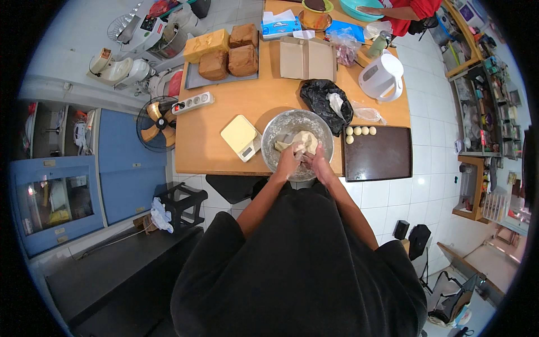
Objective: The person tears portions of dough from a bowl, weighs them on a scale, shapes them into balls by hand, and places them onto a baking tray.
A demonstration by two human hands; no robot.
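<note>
Over the metal mixing bowl point(268, 126), my left hand point(288, 162) and my right hand point(320, 166) come together at its near side. Their fingers are bent inward around a piece of the pale dough, and the fingertips are partly hidden. More dough point(305, 140) lies in a loose, uneven mass just beyond my fingers. Flour or dough residue coats the bowl's inner wall. To the right, several small round dough balls point(357, 131) sit at the far left corner of a dark baking tray point(379, 157). A kitchen scale point(241, 136) with a yellowish top stands left of the bowl.
A black plastic bag point(320, 95) lies just behind the bowl. Farther back are a white electric kettle point(382, 77), an open cardboard box point(292, 59), a power strip point(193, 103) and a tray of loaves point(213, 65). Another person's hand point(370, 10) reaches into a turquoise basin point(355, 10).
</note>
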